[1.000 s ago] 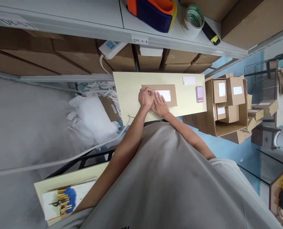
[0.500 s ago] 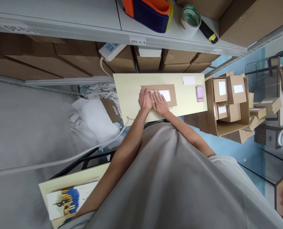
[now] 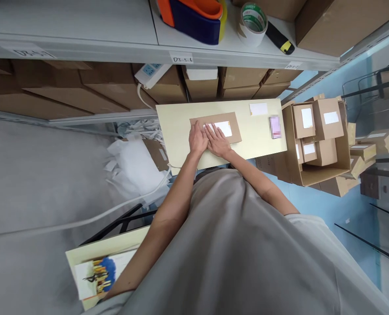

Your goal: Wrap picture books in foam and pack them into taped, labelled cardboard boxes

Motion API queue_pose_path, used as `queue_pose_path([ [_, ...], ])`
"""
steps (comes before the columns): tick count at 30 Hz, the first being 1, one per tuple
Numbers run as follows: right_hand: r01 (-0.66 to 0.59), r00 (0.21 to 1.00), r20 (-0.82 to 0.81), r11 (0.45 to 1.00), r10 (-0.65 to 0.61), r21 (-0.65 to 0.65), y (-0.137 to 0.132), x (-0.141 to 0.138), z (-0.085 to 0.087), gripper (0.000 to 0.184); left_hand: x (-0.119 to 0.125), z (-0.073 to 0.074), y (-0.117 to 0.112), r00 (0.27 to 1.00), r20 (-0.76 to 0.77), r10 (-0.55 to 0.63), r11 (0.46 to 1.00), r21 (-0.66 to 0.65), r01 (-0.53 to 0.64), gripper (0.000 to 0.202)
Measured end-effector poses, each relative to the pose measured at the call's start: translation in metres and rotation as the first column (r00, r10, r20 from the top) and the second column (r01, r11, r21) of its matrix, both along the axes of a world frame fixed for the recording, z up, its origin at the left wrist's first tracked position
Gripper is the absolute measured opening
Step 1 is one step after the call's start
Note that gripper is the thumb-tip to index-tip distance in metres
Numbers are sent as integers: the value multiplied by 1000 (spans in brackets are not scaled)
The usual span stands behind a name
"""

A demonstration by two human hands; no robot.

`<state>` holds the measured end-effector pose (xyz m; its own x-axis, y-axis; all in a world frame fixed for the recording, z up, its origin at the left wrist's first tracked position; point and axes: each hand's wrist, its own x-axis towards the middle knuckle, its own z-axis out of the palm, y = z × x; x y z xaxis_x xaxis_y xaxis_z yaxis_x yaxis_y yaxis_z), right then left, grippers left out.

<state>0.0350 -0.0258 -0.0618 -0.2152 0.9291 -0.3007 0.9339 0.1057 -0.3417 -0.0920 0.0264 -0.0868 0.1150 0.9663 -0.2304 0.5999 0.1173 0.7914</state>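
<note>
A flat brown cardboard box point(image 3: 235, 127) lies on the pale yellow table point(image 3: 175, 127), turned slightly askew. On its top is a white label point(image 3: 226, 127), partly covered by my fingers. My right hand point(image 3: 217, 141) rests flat on the box, fingers stretched across the label's left part. Beside it, touching or nearly so, my left hand point(image 3: 197, 139) lies on the box's left end with its fingers extended. A white slip point(image 3: 258, 109) and a small pinkish-purple item point(image 3: 275, 127), blurred out, lie to the right on the tabletop.
A large open carton point(image 3: 289, 164) holding several labelled boxes stands right of the table. On the shelf above are a tape dispenser point(image 3: 194, 22), a tape roll point(image 3: 251, 26) and a black-yellow cutter point(image 3: 281, 39). A white cable point(image 3: 92, 215) crosses at left, near a white plastic bag point(image 3: 133, 168).
My left hand has loosened from a curled, pinching shape at the label's edge to lying flatter on the box. The box has turned slightly. The whole view has shifted a little.
</note>
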Motion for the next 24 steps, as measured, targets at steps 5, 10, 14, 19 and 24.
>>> queue_pose_path([
  [5, -10, 1000, 11, 1000, 10, 18, 8, 0, -3, 77, -2, -3, 1, 999, 33, -2, 1000, -21, 3, 59],
  [10, -91, 996, -11, 996, 91, 1, -2, 3, 0, 75, -2, -2, 0, 1000, 24, 5, 1000, -5, -4, 57],
  [14, -130, 991, -31, 991, 129, -24, -22, 4, 2, 73, 1, 4, -2, 1000, -2, -24, 999, 33, 24, 56],
  [19, -149, 975, -173, 989, 142, -26, -49, 36, 6, 72, 1, 16, -10, 994, 71, 84, 995, 53, -88, 34],
  [24, 332, 929, -213, 935, -301, 125, -64, 122, 12, 83, -10, 23, -36, 936, 82, 343, 939, 12, -345, 10],
])
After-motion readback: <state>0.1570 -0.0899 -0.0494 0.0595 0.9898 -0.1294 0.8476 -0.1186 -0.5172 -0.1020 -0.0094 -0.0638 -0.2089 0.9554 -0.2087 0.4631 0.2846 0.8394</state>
